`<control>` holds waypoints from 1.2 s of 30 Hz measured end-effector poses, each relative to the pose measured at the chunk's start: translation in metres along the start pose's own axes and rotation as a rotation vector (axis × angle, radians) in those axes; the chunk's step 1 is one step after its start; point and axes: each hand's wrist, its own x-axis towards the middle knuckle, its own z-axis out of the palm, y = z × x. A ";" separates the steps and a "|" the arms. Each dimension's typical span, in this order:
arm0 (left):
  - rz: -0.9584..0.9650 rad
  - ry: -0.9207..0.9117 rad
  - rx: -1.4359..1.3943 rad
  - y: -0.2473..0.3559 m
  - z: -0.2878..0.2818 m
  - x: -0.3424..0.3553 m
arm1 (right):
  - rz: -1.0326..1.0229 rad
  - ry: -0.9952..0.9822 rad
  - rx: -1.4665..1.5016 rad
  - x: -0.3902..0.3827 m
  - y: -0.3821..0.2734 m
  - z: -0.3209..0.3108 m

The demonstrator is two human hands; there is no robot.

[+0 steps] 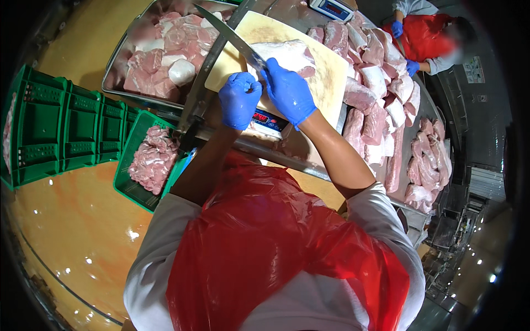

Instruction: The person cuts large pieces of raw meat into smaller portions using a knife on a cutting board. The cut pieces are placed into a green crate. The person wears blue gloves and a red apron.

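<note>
Red apron (265, 243), seemingly knife (232, 36) in left hand (239, 99)

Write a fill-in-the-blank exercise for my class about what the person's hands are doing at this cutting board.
1. Both hands wear gloves coloured ____.
2. The left hand grips a long ____, its blade reaching over the meat on the cutting board.
3. The right hand presses on the ____.
4. The basket by the person's left elbow, holding meat pieces, is coloured ____.

Missing words: blue; knife; meat; green
</note>
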 end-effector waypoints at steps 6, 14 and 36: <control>-0.061 -0.066 0.005 -0.007 -0.009 -0.016 | -0.051 -0.284 -0.187 -0.049 0.029 -0.030; -0.100 -0.038 0.041 -0.015 -0.025 -0.033 | 0.110 -0.582 -0.524 -0.152 0.118 -0.142; 0.017 0.044 0.183 -0.041 -0.109 -0.037 | 0.153 -0.431 -0.367 -0.165 0.129 -0.139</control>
